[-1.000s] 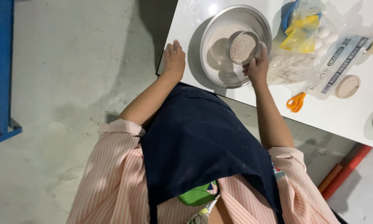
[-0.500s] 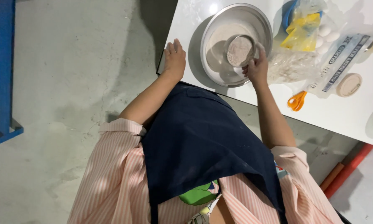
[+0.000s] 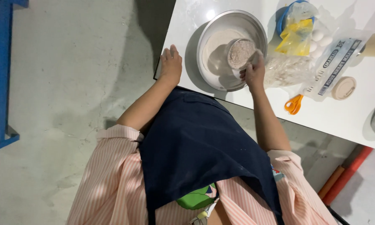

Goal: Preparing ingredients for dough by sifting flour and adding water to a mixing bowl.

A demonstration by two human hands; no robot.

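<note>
The right hand [image 3: 254, 71] pinches the rim of a small round metal cup [image 3: 240, 53] heaped with pinkish-grey flour, held inside the large steel mixing bowl [image 3: 221, 81]. Likely light and stiff, but spills if tipped. The left hand [image 3: 171, 64] lies flat, fingers together, on the white tabletop [image 3: 346, 121] left of the bowl.

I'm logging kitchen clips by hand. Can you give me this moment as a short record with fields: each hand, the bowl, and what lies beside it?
left hand: flat on the white table, near its edge, holding nothing
right hand: grip closed on a small cup of pale brownish powder, held over the bowl
bowl: round metal, pale flour inside
beside bowl: clear plastic bags, eggs, orange-handled scissors, round beige lid
clothing: dark apron
</note>
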